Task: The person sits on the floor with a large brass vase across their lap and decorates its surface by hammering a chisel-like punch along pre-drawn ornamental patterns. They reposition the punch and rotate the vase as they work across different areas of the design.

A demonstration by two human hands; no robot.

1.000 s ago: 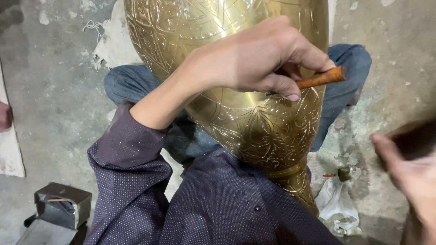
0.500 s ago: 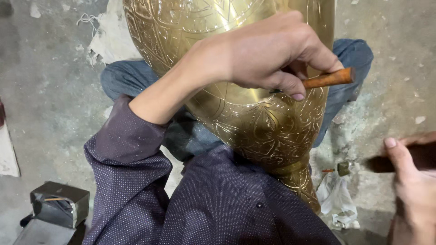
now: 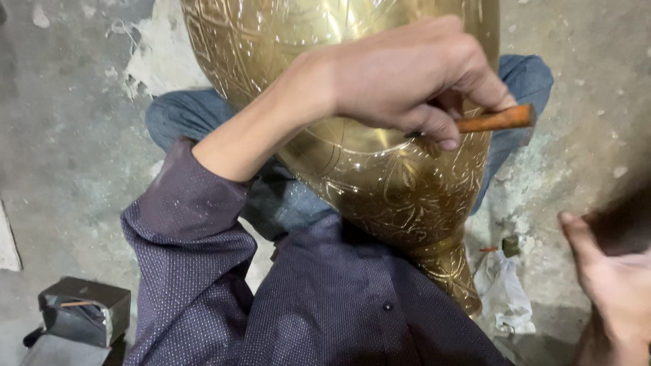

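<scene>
A large engraved brass vase (image 3: 400, 196) lies across my lap, its narrow foot pointing toward me. My left hand (image 3: 407, 81) rests on the vase's body and is closed around a small tool with a reddish wooden handle (image 3: 498, 120). The tool's tip is hidden under my fingers against the metal. My right hand (image 3: 614, 291) is at the lower right edge, off the vase. It grips a dark, blurred tool (image 3: 627, 217) whose shape I cannot make out.
My legs in blue jeans (image 3: 183, 118) lie under the vase on a stained concrete floor (image 3: 61, 135). A dark metal block (image 3: 85, 312) sits at the lower left. A crumpled clear plastic bag (image 3: 505, 298) and a small greenish cap (image 3: 510, 245) lie beside the vase's foot.
My right hand has dropped a little with the dark tool and stays blurred. My left hand keeps the wooden-handled tool on the same spot of the vase.
</scene>
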